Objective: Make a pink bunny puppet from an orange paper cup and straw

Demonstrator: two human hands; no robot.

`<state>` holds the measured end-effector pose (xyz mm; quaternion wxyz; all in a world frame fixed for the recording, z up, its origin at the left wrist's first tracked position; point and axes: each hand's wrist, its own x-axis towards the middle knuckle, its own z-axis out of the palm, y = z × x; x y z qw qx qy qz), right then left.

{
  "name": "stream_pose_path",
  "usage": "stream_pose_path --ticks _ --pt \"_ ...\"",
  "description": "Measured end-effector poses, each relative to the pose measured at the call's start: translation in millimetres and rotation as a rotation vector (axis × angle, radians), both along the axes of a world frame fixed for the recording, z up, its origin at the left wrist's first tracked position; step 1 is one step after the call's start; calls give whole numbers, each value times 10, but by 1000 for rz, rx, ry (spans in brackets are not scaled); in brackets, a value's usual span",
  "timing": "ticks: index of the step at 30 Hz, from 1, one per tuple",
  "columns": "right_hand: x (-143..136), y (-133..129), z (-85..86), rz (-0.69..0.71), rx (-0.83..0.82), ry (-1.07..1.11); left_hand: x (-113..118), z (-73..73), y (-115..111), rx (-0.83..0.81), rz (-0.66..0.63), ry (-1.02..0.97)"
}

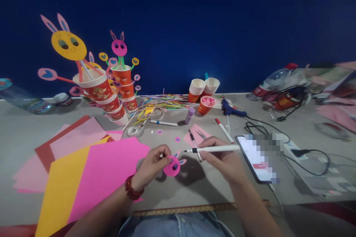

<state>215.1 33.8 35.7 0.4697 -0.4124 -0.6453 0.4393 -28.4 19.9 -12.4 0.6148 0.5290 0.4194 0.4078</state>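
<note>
One pink rabbit face is between the hands, pinched by the left hand; the right hand is closed around a white pen. Drawing seems the present step; the next stroke calls for steady holding.
</note>
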Motion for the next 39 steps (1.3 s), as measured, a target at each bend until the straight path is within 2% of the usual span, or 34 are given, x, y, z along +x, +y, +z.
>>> stream_pose_path --ticks 4,7,9,15,23,39 --pt "40 75 -14 77 -138 91 -9 6 9 -29 -40 -7" --pt "-7 120 -29 145 -259 126 -17 15 14 -79 -94 -6" --pt "-67 151 -30 177 -283 118 -22 13 19 -114 -145 -12" --pt "-287 192 -57 314 -263 -1 -32 -18 45 -187 -274 -32" --pt "-414 167 -112 370 -190 -86 -24 -20 61 -239 -301 -40" --pt "-459 151 -183 295 -137 -235 -19 -93 54 -259 -264 -27"
